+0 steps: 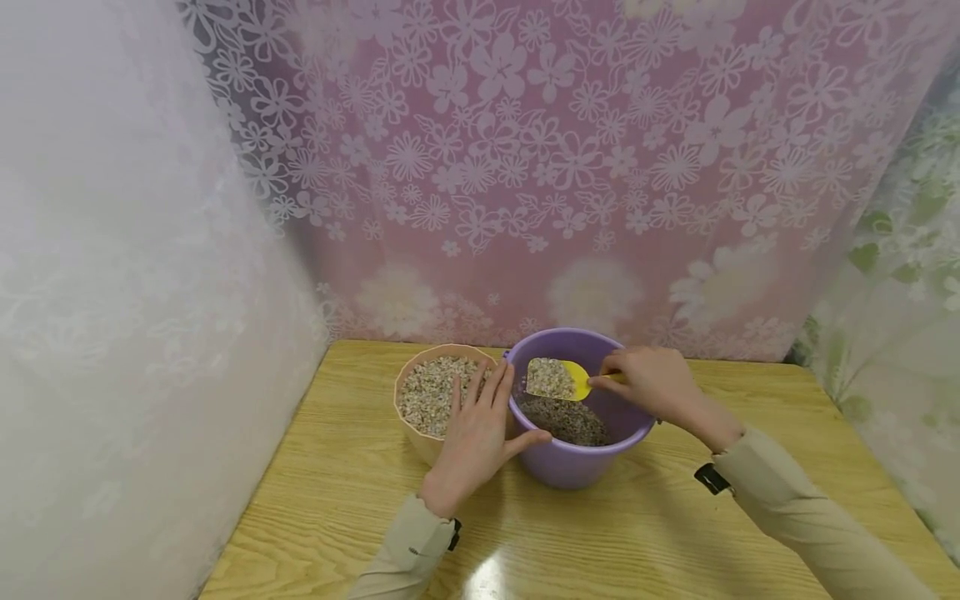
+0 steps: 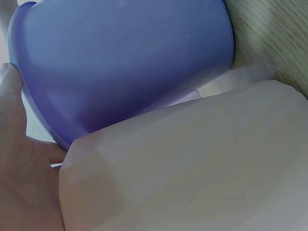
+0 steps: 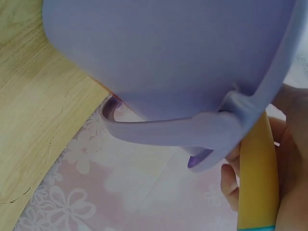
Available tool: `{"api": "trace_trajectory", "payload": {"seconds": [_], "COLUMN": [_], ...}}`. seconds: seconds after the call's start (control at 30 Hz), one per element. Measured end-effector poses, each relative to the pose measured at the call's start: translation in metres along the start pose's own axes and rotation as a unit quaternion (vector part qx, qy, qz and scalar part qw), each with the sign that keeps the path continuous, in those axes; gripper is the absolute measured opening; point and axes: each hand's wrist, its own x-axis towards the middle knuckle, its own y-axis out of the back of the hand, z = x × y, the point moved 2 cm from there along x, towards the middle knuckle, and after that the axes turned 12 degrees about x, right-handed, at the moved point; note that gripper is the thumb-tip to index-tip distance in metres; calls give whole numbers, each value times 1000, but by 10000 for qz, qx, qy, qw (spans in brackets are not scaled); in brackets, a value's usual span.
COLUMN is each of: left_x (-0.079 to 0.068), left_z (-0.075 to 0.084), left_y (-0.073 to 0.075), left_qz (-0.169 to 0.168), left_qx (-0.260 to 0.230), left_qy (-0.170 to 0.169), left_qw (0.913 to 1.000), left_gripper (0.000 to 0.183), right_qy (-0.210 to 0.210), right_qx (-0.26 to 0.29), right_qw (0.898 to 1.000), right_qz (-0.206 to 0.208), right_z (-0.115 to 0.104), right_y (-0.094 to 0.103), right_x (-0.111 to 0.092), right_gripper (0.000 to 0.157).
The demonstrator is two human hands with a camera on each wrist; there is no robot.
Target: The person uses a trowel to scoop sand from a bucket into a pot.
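Your right hand [image 1: 654,382]: fingers clamped on handle of yellow scoop [image 1: 582,383]. Scoop's loaded with pale grains [image 1: 551,379], sitting over purple bucket [image 1: 564,471], darker-looking grains [image 1: 570,422] down inside. Your left hand [image 1: 472,442]: fingers straight, bit apart, thumb at bucket's near-left rim. Peach tub [image 1: 416,439], well filled with grains too, just left of bucket on wood table [image 1: 322,492].

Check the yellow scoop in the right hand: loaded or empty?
Loaded. The head view shows a heap of pale granules across the yellow scoop, which the right hand grips at the purple bucket's mouth.
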Motion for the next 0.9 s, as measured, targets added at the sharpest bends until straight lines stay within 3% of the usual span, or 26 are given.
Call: {"api": "trace_trajectory", "payload": {"seconds": [0.37, 0.9], "left_x": [-1, 1], "left_z": [1, 1], "left_y": [1, -2], "left_qz": [167, 178], "left_qx": [-53, 7], "left_qy": [-40, -48], "left_qw": [9998, 9998], "left_gripper": [107, 108], "right_qy": [-232, -94], "right_qx": [-110, -443], "right_qw": [9990, 9964], "right_qz": [377, 714], "right_z": [-5, -14], "right_y": [5, 1], "right_x": [-22, -35], "right_gripper": [25, 25]}}
